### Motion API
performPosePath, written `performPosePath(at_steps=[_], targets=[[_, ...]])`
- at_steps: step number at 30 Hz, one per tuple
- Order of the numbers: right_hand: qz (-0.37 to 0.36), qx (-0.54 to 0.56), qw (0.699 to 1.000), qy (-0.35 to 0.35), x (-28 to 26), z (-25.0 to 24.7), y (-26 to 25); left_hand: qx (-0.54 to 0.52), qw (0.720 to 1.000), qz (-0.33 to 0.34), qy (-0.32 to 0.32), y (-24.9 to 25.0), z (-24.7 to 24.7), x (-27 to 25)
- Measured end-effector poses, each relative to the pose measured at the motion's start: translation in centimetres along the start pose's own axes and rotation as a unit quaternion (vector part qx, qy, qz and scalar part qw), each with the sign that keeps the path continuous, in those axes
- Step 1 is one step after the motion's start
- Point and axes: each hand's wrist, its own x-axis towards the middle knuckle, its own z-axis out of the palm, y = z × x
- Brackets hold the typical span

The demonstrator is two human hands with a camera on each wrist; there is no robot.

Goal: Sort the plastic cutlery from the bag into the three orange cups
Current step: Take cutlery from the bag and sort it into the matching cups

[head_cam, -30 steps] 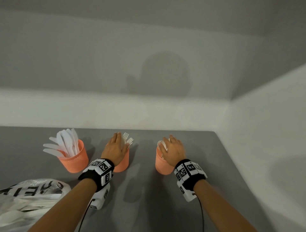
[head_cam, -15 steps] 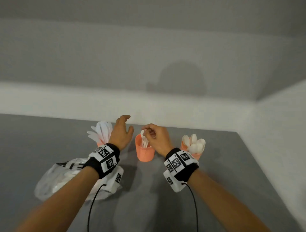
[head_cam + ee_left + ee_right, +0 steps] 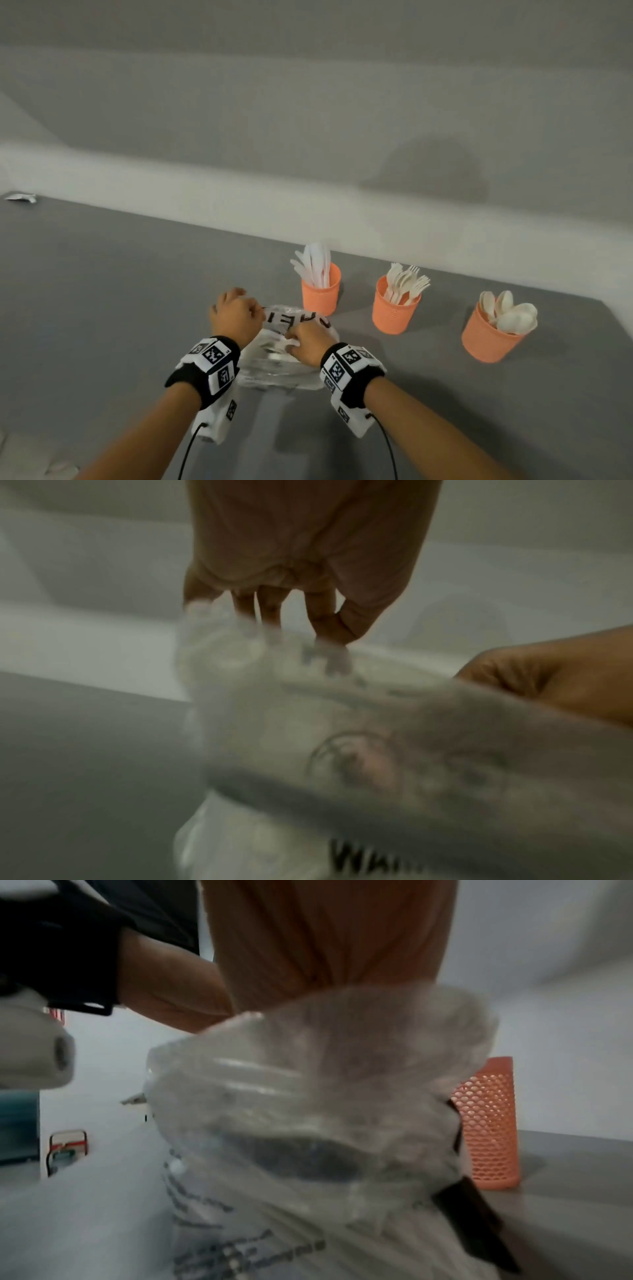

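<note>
Three orange cups stand in a row on the grey table: knives [image 3: 320,291], forks [image 3: 394,310] and spoons [image 3: 489,337]. The clear plastic bag [image 3: 281,366] with black lettering lies in front of the knife cup, with white cutlery dimly visible inside. My left hand [image 3: 255,310] pinches the bag's far edge [image 3: 267,637] and lifts it. My right hand [image 3: 293,342] curls its fingers into the bag's top. In the right wrist view the crumpled bag [image 3: 325,1096] hides those fingers, and one orange cup [image 3: 486,1123] shows behind it.
A small white scrap [image 3: 20,197] lies at the table's far left by the white wall ledge [image 3: 205,212]. The table's right edge [image 3: 616,329] runs just past the spoon cup. Bare grey table [image 3: 102,308] stretches left of the bag.
Both hands left the cups and came back to the bag. The right hand let go of the fork at the middle cup. The left hand now pinches the bag's edge.
</note>
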Motion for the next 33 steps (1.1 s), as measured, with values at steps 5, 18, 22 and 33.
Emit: performPosePath(at_steps=[5,18,22,33], targets=[[0.005,-0.02,0.994,-0.109,2.2,1.5,-1.0,0.011,0.988,-0.031,-0.154,-3.3,1.2,-0.1],[0.047,0.035,0.994,-0.097,3.0,2.4,-0.9,-0.036,0.986,0.053,-0.153,-4.4,0.1,1.0],[0.066,0.037,0.992,-0.101,2.6,2.4,-1.3,-0.03,0.986,0.058,-0.154,-4.3,0.1,1.1],[0.083,0.148,0.984,-0.046,1.8,1.6,-1.9,-0.039,0.986,0.041,-0.158,-4.6,-0.6,2.0]])
